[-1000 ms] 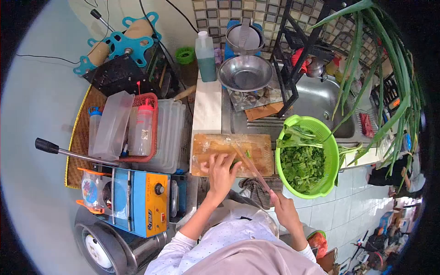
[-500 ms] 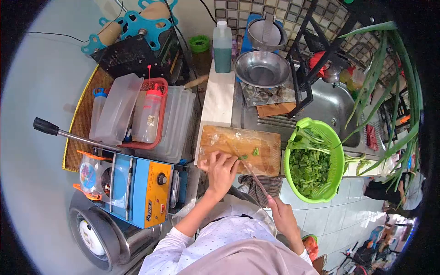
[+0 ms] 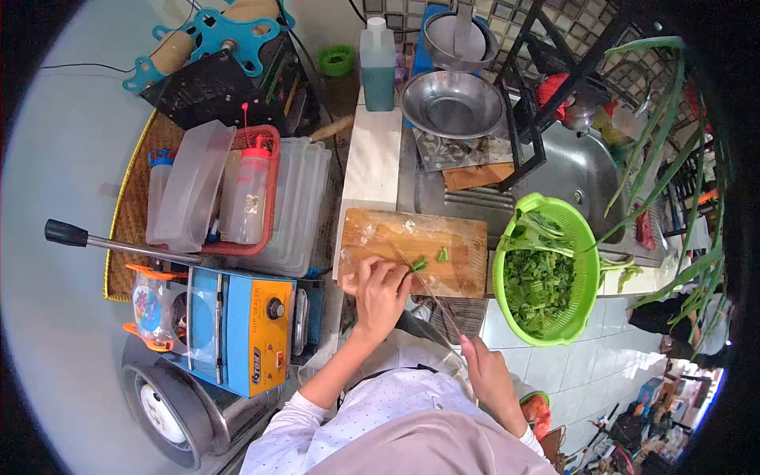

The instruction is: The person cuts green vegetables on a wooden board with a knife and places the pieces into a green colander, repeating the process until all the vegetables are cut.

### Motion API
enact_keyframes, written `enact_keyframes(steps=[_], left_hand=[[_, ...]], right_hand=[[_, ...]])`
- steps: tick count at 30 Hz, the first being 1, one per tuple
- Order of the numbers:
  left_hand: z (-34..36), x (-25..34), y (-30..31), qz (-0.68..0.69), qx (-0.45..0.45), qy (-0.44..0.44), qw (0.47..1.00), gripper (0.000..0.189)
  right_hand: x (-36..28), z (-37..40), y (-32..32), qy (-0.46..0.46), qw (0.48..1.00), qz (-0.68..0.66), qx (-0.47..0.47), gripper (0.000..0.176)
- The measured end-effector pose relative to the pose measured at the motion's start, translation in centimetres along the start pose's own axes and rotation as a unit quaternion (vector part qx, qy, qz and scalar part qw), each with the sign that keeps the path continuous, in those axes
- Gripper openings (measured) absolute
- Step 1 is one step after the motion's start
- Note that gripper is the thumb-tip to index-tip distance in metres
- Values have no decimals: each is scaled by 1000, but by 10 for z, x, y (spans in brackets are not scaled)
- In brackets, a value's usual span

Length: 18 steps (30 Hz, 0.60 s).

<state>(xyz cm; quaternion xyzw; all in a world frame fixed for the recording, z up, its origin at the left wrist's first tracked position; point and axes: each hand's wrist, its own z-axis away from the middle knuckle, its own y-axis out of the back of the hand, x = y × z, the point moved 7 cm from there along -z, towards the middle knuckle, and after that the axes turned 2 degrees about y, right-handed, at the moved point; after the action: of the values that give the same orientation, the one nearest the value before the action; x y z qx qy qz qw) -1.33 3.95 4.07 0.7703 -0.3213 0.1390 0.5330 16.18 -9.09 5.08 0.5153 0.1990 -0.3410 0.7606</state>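
Note:
On a wooden cutting board (image 3: 459, 277), my left hand (image 3: 378, 294) rests at the lower left with bent fingers, its fingertips on a small green piece beside the blade. My right hand (image 3: 487, 372) is closed round the handle of a knife (image 3: 437, 299), whose blade reaches up and left over the board. Small cut green pieces (image 3: 442, 254) lie to the right of the blade. A bright green basket (image 3: 590, 297) full of chopped leafy greens (image 3: 540, 289) stands right of the board, with some stalks over its rim.
Left are a blue and orange cup sealer (image 3: 265, 336) and a red basket (image 3: 273, 190) with bottles. Behind the board stand a green-liquid bottle (image 3: 378, 71) and a metal bowl (image 3: 453, 107). The sink (image 3: 582, 170) is at the back right; long green leaves hang at the right.
The view has shifted slightly. Both hands and the knife keep nearly the same places over the board, and the knife blade is tilted a little differently.

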Motion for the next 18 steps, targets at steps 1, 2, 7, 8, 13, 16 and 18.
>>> enact_keyframes(steps=[1,2,7,8,13,16,18], left_hand=[[0,-1,-1,15,0,-1,1000,15],[2,-2,-2,15,-2,0,1000,15],[-5,8,2,-20,-36,-17,999,15],[-5,7,1,-20,-36,-20,999,15],[-1,-1,-8,-28,-43,-28,998,6],[-8,-9,-7,26,-52,-25,998,6],[-15,-4,9,-22,-47,-9,999,6]], right_hand=[[0,0,-1,1,1000,18,1,33],[0,1,-2,-1,1000,17,0,33],[-12,0,-3,3,994,106,0,30],[-12,-2,-4,2,995,104,2,30],[-20,-19,-8,34,997,71,11,31],[-18,-25,-2,42,997,48,39,33],[-8,-21,-2,35,999,24,31,35]])
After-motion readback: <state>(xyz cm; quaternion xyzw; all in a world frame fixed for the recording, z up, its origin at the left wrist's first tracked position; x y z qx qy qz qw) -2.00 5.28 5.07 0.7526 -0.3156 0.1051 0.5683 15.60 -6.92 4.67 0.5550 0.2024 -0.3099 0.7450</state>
